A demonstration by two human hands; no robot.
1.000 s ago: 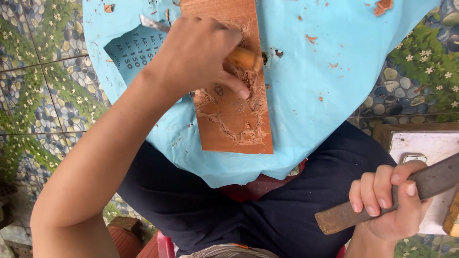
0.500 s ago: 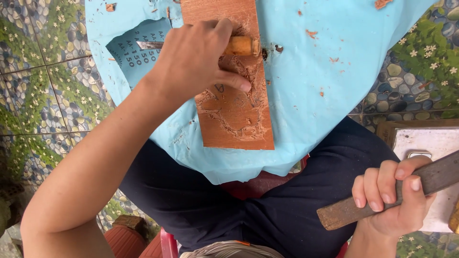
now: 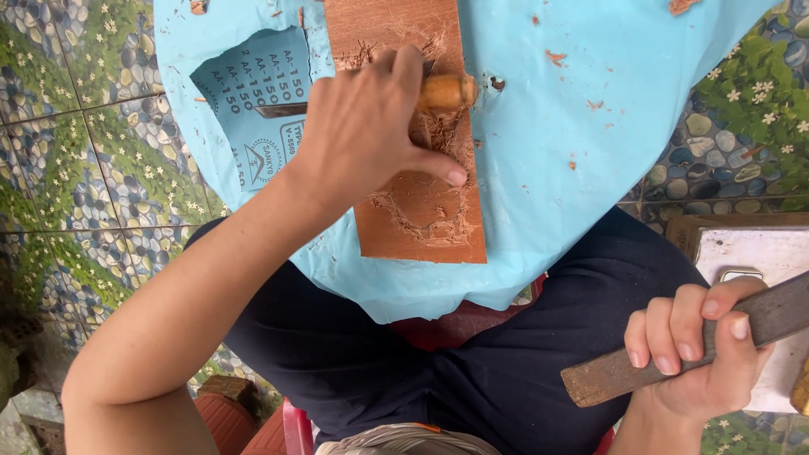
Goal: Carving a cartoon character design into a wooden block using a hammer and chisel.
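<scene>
Your left hand [image 3: 371,139] grips a wooden-handled chisel [image 3: 442,91], hiding its blade, on a carved reddish board [image 3: 421,219] at 12 o'clock. Your right hand [image 3: 704,354] clasps a wooden bar [image 3: 758,324], cut off at 3 o'clock.

Upper centre of frame: left hand [image 3: 371,139] grips a chisel with a wooden handle [image 3: 444,91], blade lying across a reddish carved board [image 3: 417,215]. Board rests on a light blue sheet [image 3: 581,101]. Lower right: right hand [image 3: 699,354] is closed around 1 flat wooden bar [image 3: 771,316].
</scene>
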